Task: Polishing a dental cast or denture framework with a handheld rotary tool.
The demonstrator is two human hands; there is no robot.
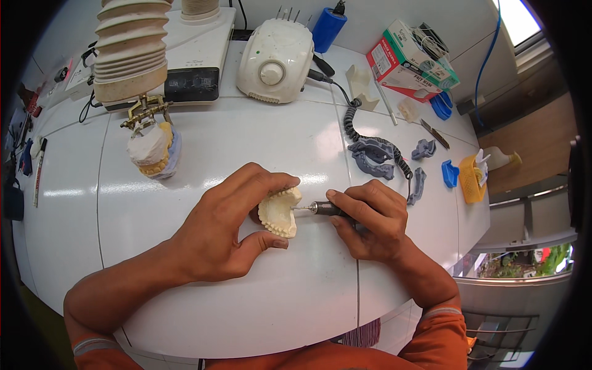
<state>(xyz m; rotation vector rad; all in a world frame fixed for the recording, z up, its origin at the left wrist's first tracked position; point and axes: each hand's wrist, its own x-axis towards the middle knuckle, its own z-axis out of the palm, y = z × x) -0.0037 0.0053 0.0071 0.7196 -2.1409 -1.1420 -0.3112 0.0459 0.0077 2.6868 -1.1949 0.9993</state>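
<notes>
Orange sleeves framed both forearms rising from the lower edge over the glossy white table. Left hand curled around a cream plaster dental cast, thumb under, fingers arched over it, at the table's middle. Right hand pinched a slim dark rotary handpiece like a pen, its thin metal bur touching the cast's ridged teeth.

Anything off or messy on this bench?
Nothing spilled or broken. Left hand holds a cream dental cast; right hand holds a rotary handpiece against it. Grey trays and blue trays lie scattered loosely along the worktop's right side.
</notes>
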